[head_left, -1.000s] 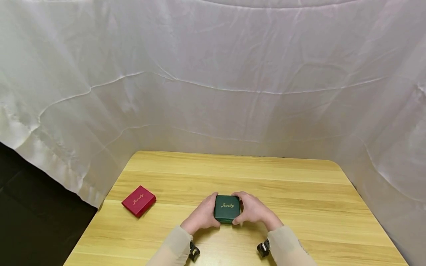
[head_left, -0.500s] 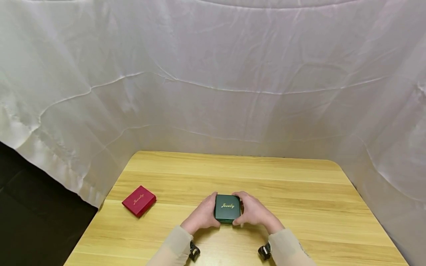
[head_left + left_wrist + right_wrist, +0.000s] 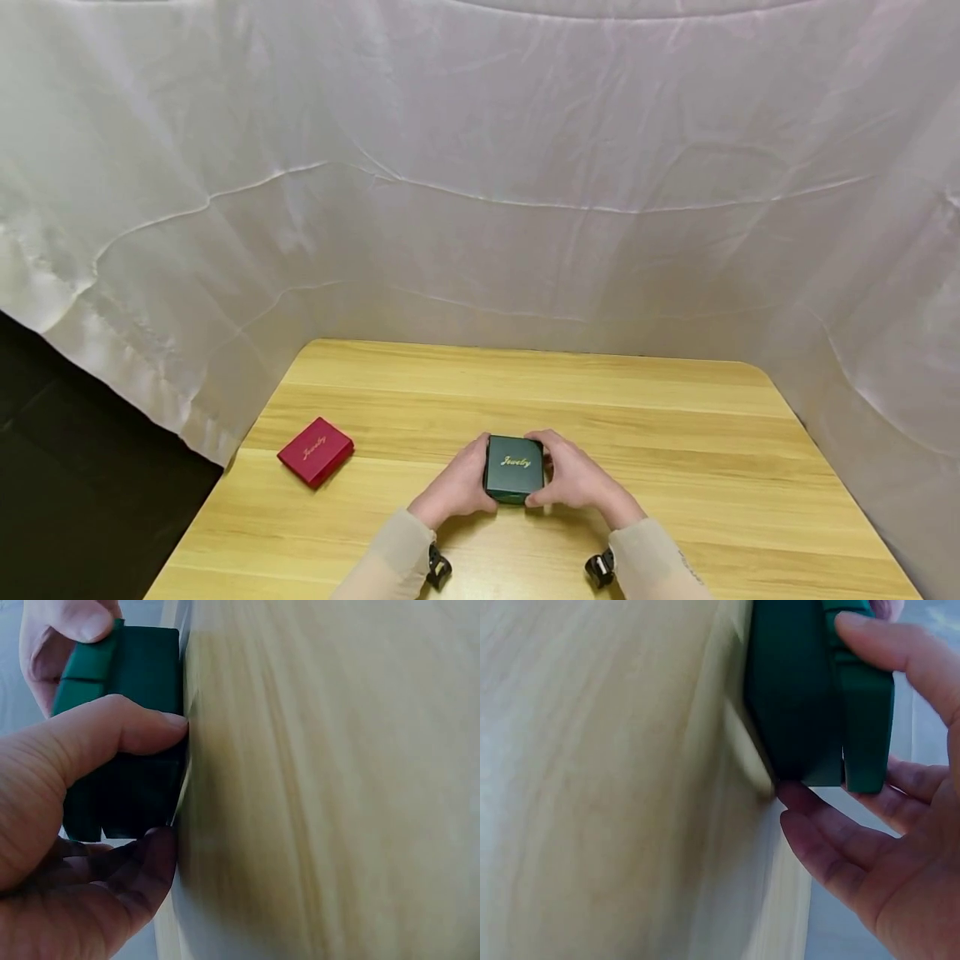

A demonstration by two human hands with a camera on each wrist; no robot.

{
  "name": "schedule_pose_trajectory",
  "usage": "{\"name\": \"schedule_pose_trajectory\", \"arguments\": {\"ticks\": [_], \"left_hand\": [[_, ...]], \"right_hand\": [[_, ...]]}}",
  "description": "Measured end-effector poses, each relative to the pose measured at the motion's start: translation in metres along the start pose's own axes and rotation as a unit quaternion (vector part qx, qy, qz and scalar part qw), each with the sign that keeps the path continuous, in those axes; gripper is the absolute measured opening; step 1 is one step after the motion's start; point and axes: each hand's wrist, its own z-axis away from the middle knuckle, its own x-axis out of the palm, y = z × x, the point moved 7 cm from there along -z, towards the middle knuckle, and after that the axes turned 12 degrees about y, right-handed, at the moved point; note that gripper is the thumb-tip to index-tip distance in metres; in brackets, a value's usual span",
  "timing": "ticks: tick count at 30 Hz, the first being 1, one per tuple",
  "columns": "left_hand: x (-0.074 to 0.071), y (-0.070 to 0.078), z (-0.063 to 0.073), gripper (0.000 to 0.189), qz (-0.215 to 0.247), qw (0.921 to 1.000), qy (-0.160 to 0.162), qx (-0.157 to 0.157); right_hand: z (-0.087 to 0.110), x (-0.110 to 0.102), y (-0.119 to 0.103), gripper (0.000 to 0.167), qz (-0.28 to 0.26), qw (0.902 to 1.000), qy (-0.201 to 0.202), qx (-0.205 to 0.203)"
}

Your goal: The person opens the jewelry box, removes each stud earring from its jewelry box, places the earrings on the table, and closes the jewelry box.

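Note:
A dark green jewelry box, its top lettered "Jewelry" in gold, sits on the table between both hands. From the left, the left hand grips it; in the left wrist view the thumb lies across the lower part, near the tabletop. My right hand holds the opposite side. Its thumb presses the front of the lid in the right wrist view, with fingers at the back. A thin gap shows between lid and base there.
Further left on the wooden table lies a red jewelry box, turned at an angle. Pale fabric hangs behind the table and along its sides. Each wrist carries a small black camera.
The green lid has risen very slightly, and the right hand has shifted a touch with it. The left hand stays in place around the box.

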Motion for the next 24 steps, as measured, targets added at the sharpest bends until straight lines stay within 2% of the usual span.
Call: {"name": "schedule_pose_trajectory", "arguments": {"ticks": [5,9,17,24], "left_hand": [[0.000,0.002,0.001,0.091,0.003,1.0000,-0.002,0.008],[0.001,0.000,0.003,0.093,-0.003,1.0000,-0.008,-0.003],[0.003,-0.003,0.007,0.107,-0.003,0.9988,-0.018,-0.044],[0.003,-0.003,0.007,0.101,-0.012,0.9983,-0.021,-0.053]], "right_hand": [[0.000,-0.004,0.003,0.090,-0.039,0.9991,-0.010,0.013],[0.000,-0.010,0.004,0.091,-0.048,0.9986,-0.010,0.018],[0.001,-0.029,0.014,0.095,0.002,0.9994,0.029,0.020],[0.001,-0.044,0.030,0.093,0.019,0.9984,0.046,0.026]]}}
